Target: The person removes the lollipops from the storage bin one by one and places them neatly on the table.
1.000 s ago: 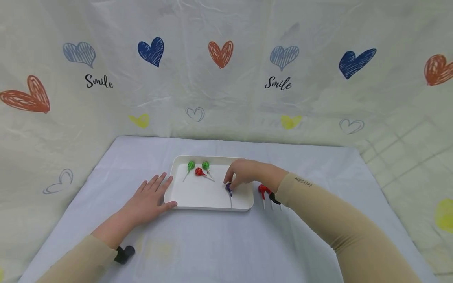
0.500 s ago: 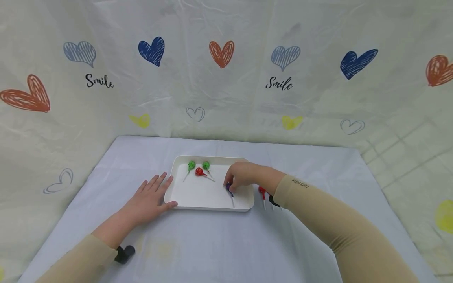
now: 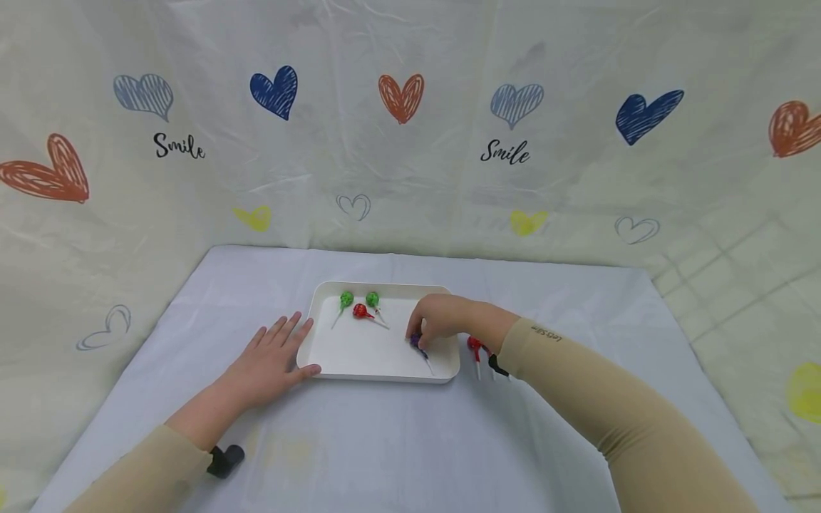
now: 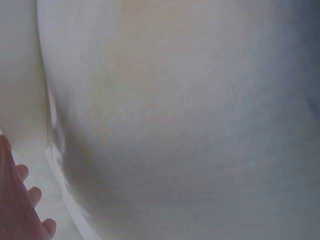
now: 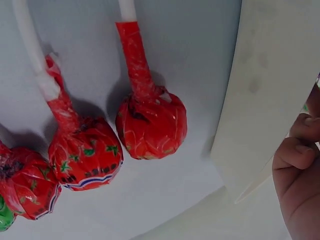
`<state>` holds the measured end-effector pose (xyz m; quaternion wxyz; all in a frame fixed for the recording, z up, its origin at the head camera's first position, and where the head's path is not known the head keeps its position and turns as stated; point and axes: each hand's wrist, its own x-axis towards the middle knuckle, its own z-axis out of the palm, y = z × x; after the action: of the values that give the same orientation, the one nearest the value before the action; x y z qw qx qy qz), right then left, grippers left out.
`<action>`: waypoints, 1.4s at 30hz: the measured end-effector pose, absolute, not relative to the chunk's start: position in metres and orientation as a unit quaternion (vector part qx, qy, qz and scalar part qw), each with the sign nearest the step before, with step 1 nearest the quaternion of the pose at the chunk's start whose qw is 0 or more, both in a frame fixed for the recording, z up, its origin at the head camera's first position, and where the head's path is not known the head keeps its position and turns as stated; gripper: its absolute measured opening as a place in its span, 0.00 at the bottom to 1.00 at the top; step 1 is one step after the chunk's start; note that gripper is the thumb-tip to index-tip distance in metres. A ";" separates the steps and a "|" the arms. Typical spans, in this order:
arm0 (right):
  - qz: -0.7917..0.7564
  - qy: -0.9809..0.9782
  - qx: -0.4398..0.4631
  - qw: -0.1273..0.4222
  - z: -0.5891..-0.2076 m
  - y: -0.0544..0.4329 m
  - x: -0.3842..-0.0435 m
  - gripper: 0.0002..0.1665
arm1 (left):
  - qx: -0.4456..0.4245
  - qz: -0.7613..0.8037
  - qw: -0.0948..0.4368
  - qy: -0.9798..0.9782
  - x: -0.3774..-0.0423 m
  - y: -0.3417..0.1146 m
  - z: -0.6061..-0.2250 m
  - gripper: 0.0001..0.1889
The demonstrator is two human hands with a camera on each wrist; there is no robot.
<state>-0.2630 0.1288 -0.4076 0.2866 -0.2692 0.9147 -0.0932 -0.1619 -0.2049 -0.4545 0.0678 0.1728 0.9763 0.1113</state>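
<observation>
Left sleeve [image 3: 141,467], beige, running up to the left hand; a black device [image 3: 226,462] sat at its cuff.

Left hand [image 3: 269,363], one: grasping nothing, fingers spread, palm down on the white tablecloth [image 3: 359,442], thumb at the near left corner of the tray.

Tray [image 3: 359,358], white, shallow: lay between the two hands.

Green lollipops [image 3: 346,299], two: in the tray, ahead and to the right of the left hand, sticks toward the person.

Red lollipop [image 3: 360,311], one: in the tray, just nearer than the green pair, stick pointing toward the right hand.

Purple lollipop [image 3: 417,342], one: in the right part of the tray, under the right hand's fingertips, stick slanting near and right.

Right hand [image 3: 439,318], one: fingers curled, pinching the purple lollipop by its wrapped head.

Wrapped lollipops [image 5: 151,125], a row: on the cloth by the right wrist, outside the tray; three red, then a green one [image 5: 6,217] partly seen.
</observation>
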 end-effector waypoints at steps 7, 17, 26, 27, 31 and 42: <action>-0.113 0.910 -0.292 0.273 -0.399 0.134 -0.266 0.13 | 0.174 0.105 0.065 0.977 -0.162 -0.205 -0.455 0.50; -0.151 0.909 -0.299 0.248 -0.381 0.151 -0.270 0.16 | 0.176 0.108 0.064 0.976 -0.161 -0.204 -0.453 0.50; -0.186 0.917 -0.272 0.223 -0.368 0.185 -0.267 0.18 | 0.177 0.106 0.058 0.977 -0.158 -0.202 -0.446 0.50; -0.189 0.918 -0.270 0.221 -0.367 0.190 -0.266 0.18 | 0.177 0.106 0.057 0.977 -0.158 -0.202 -0.446 0.50; -0.200 0.921 -0.257 0.216 -0.366 0.211 -0.259 0.18 | 0.177 0.107 0.057 0.977 -0.159 -0.202 -0.449 0.50; -0.222 0.935 -0.194 0.197 -0.376 0.288 -0.238 0.19 | 0.174 0.103 0.060 0.978 -0.162 -0.204 -0.456 0.51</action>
<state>-0.2377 0.2880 -0.3764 0.1970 -0.1940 0.9349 -0.2225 -0.1623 -0.2041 -0.4562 0.0596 0.1735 0.9776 0.1034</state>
